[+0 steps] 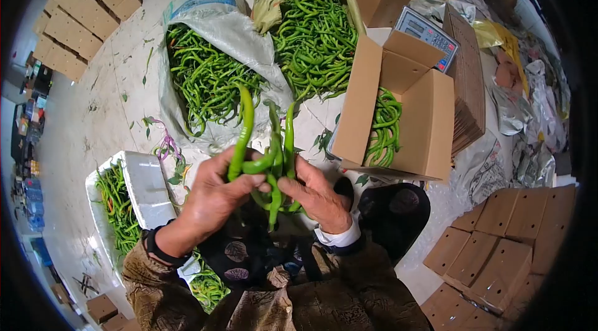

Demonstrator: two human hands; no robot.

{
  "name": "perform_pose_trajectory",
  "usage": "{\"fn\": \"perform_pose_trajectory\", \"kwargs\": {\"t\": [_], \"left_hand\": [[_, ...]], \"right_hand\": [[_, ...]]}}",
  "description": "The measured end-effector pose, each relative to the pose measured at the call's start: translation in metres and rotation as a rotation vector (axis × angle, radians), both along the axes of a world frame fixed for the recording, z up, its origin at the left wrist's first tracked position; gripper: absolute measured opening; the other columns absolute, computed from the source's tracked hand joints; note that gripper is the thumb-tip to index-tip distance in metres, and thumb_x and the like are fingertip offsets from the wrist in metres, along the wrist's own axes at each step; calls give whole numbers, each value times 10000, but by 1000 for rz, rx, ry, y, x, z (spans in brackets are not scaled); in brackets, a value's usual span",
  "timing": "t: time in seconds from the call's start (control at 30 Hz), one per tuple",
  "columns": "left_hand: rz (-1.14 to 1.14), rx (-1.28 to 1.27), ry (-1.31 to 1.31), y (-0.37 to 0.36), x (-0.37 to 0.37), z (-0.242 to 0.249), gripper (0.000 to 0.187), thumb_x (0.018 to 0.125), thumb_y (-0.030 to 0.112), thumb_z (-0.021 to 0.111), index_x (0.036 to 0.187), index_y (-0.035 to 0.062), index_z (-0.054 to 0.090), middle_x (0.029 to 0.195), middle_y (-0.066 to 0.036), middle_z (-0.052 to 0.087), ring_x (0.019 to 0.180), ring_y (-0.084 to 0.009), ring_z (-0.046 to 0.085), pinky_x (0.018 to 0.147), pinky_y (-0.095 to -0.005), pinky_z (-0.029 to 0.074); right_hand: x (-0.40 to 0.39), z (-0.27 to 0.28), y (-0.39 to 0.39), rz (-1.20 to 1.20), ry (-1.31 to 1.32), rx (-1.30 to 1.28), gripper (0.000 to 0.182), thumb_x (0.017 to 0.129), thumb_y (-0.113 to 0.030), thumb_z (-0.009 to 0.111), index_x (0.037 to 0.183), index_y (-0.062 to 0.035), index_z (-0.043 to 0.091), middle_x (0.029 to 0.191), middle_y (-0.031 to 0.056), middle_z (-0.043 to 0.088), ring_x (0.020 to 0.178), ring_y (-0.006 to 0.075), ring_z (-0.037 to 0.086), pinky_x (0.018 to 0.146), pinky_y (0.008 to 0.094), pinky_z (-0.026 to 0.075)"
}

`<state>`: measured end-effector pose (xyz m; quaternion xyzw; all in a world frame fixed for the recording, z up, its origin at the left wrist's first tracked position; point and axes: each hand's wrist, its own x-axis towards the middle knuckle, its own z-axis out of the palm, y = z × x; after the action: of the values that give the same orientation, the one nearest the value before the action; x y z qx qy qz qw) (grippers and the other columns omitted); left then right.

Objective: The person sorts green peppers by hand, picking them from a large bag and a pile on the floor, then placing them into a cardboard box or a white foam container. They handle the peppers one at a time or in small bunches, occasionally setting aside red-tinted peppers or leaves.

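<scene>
Both hands hold a small bunch of long green chili peppers (245, 125) in front of my body. My left hand (215, 191) has its thumb and fingers closed round the peppers on the left side. From the other side, my right hand (321, 197) grips the same bunch, its thumb pressed on top. Just beyond the hands, a white woven sack (249, 44) lies open and full of green chilies. Next to it stands a yellowish sack (268, 4), also full. An open cardboard box (430, 122) on the right holds some chilies at its bottom.
A white foam box (146, 187) with chilies sits at lower left. Behind the open box are a digital scale (427, 38) and flattened cardboard (467, 81). Closed cartons are stacked at upper left (81, 13) and lower right (498, 250). Plastic bags (539, 106) lie at right.
</scene>
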<state>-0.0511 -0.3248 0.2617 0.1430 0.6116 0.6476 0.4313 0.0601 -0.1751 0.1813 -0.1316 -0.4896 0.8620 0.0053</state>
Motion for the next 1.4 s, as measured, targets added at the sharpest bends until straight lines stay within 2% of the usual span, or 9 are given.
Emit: {"fn": "perform_pose_trajectory", "kwargs": {"t": [0.33,0.53,0.67,0.87,1.0,1.1,1.2,1.27,1.4], "left_hand": [[1,-87,165,17,50,4,337,845,62,714,1153,-16,602,1003,-45,618,906,-119,572,810,-278,478],[-114,-76,1291,19,63,-15,476,730,9,724,1190,27,600,1054,-159,610,943,-331,600,827,-378,494],[-152,18,1206,14,51,-12,459,743,-71,625,1193,14,591,1043,-173,617,922,-342,608,794,-377,503],[556,-87,915,-48,17,37,356,930,12,528,1283,-29,534,1138,-66,611,1002,-137,570,895,-282,457],[432,-282,1050,-130,-27,15,330,912,-12,541,1241,-21,569,1020,-93,602,971,-151,549,898,-269,424],[71,-708,1542,-213,-35,-40,293,866,6,574,1154,-21,613,1027,-222,639,941,-393,618,839,-431,478],[-266,-1083,1212,-238,-5,-45,271,792,24,629,1062,24,654,928,-192,625,843,-418,595,778,-436,491],[3,-922,1349,-228,21,-33,279,820,43,640,1098,28,654,968,-157,643,889,-329,635,784,-372,500],[459,-363,512,-168,66,6,434,859,60,631,1279,-5,549,1118,-86,628,972,-150,614,727,-253,488]], "right_hand": [[38,-2,7,1,170,-49,542,849,-71,676,1339,-41,447,1189,66,582,1096,157,559,961,317,456],[53,-11,6,-118,112,21,323,870,-32,619,1191,-34,578,1082,16,624,1013,121,568,907,274,448],[62,5,9,-95,70,-66,328,865,-23,615,1191,-21,573,1058,49,634,978,125,584,863,282,463],[81,18,24,-200,114,-201,403,875,-23,590,1264,31,505,1016,83,632,794,141,569,756,275,464],[92,4,33,-157,304,-500,380,882,-38,608,1247,13,512,1009,113,627,779,157,551,707,291,452],[92,0,29,-207,336,-560,322,886,-60,629,1191,-28,533,1037,136,620,759,185,552,690,316,452],[92,-4,27,-221,338,-599,350,886,-74,635,1214,-22,527,1043,132,623,731,192,551,685,324,451],[93,-5,28,-184,323,-598,396,890,-84,629,1259,-4,511,1010,120,621,728,186,545,673,318,440],[86,-3,21,-145,336,-651,435,897,-105,620,1295,11,490,955,105,611,715,176,535,653,307,422]]}}
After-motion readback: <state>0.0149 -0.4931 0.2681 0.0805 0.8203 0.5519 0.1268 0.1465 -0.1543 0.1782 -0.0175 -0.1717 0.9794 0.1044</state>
